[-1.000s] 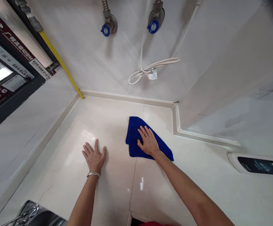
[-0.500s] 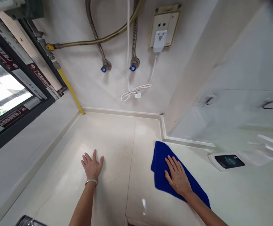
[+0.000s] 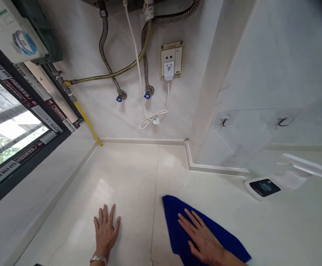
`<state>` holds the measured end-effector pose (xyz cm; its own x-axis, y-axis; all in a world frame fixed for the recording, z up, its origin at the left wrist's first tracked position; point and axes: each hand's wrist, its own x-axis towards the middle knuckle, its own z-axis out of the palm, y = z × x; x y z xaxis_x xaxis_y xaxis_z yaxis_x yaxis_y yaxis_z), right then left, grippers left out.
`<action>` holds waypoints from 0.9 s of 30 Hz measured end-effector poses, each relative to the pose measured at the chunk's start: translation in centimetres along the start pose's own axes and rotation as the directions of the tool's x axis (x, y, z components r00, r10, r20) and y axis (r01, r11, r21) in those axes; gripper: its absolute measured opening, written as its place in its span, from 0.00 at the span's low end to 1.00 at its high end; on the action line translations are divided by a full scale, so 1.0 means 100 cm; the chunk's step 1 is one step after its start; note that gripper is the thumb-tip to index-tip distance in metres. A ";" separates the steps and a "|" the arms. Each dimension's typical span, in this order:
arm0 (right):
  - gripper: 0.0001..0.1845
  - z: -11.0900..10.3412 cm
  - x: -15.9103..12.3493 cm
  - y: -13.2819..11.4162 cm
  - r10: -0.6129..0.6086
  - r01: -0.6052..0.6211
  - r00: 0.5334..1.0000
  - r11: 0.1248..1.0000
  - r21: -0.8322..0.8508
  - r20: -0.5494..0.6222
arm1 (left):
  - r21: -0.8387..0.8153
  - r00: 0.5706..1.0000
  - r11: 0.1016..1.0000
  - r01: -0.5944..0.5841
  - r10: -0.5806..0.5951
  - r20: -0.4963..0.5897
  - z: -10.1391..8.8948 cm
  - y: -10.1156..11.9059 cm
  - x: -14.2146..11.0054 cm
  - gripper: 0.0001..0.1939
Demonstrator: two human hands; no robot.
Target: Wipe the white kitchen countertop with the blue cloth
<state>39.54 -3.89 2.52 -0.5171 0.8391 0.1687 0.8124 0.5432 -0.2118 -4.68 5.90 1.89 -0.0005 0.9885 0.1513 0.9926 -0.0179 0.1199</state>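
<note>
My left hand [image 3: 106,229] lies flat on the pale countertop [image 3: 127,177] with its fingers spread and nothing in it. A bracelet [image 3: 98,259] circles that wrist. To the right, a dark blue cloth [image 3: 221,231] is spread out on the same surface. My right hand [image 3: 201,236] rests palm down on the cloth, its fingers stretched out and pressing on it rather than wrapped round it. Part of the cloth is hidden under the hand and forearm, and its near side runs out of the picture.
A white pump bottle [image 3: 274,186] stands at the right. Behind are a wall socket [image 3: 171,59] with a plugged-in cable, metal hoses [image 3: 104,48] with blue-handled valves [image 3: 147,95], and wall hooks [image 3: 282,122]. A yellow pipe [image 3: 87,122] meets the counter at the back left, near a window [image 3: 8,118].
The view has tilted up, showing more of the wall and the meter box. My right hand and the blue cloth have shifted left and nearer to me. Both hands stay flat.
</note>
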 end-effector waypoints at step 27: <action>0.36 0.062 0.310 -0.037 -0.107 0.106 0.994 0.982 0.157 -0.004 | 0.028 0.999 0.999 0.039 -0.040 0.016 -0.005 0.013 -0.011 0.29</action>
<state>18.81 20.26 2.61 -0.5998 0.7762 0.1942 0.7007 0.6268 -0.3408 -3.50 4.74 2.42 -0.0381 0.9907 0.1308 0.9949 0.0253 0.0979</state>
